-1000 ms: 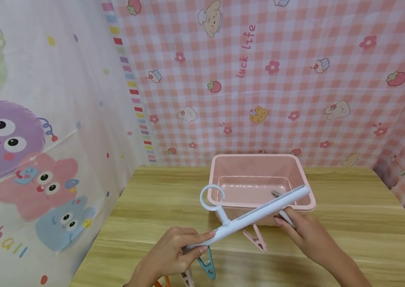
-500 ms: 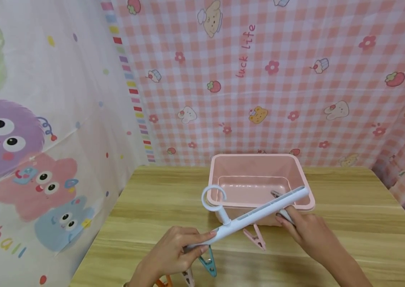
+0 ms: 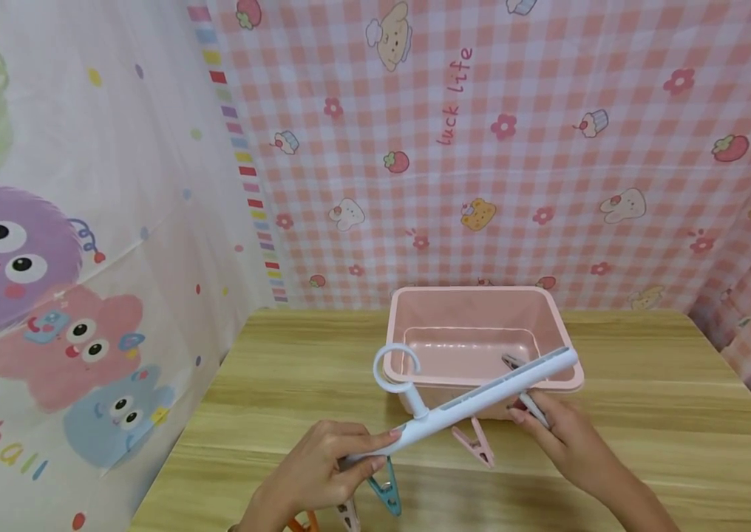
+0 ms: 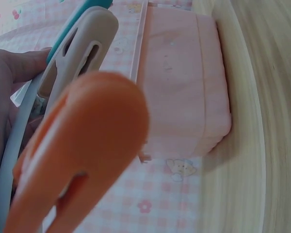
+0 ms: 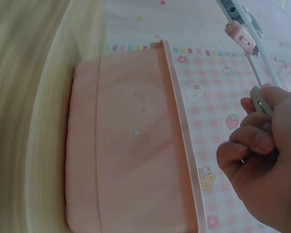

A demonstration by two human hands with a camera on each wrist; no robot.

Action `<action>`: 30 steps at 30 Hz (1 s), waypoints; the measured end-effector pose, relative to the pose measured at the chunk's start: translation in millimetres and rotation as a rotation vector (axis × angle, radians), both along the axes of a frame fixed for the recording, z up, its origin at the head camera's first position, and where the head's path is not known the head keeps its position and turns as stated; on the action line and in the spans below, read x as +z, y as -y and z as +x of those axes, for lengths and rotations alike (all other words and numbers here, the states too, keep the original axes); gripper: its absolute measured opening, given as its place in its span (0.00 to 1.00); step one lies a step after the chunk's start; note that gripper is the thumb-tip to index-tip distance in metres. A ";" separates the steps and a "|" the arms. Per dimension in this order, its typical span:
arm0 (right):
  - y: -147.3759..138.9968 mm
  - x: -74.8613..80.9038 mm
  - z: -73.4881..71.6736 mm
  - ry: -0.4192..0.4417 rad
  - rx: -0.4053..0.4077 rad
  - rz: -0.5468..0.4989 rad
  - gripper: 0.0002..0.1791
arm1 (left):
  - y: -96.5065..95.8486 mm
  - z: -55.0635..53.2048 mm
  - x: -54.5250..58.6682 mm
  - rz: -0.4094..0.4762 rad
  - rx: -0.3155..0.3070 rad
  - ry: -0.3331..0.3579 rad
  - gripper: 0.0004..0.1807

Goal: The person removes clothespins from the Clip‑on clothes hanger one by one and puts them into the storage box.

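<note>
Hanger [image 3: 475, 401] gripped in your left hand [image 3: 322, 465], grey peg [image 3: 534, 408] pinched in your right hand [image 3: 568, 436].
The peg sits by the hanger's right arm; pink peg [image 3: 477, 445] and teal peg [image 3: 389, 496] hang farther left, pink bin [image 3: 475, 309] beyond.
</note>
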State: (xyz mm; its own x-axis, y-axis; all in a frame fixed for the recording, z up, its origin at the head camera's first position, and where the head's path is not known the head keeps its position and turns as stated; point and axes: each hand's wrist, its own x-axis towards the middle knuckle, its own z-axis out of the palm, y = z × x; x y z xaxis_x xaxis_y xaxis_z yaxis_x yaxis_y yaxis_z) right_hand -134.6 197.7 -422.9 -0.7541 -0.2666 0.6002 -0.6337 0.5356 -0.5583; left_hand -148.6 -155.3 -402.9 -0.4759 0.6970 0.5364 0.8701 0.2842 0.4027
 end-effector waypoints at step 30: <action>5.8 -4.7 -1.2 0.580 1.007 -0.757 0.31 | -1.0 0.4 4.2 0.034 -0.110 0.007 0.22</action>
State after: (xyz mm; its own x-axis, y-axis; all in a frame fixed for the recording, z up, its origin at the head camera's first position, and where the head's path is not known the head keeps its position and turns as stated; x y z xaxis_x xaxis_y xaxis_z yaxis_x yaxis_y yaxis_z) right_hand -135.8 191.8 -427.6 -0.6225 -0.5921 0.5118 -0.1425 -0.5573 -0.8180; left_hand -148.3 -154.2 -398.6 -0.4015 0.7268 0.5574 0.8925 0.1737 0.4164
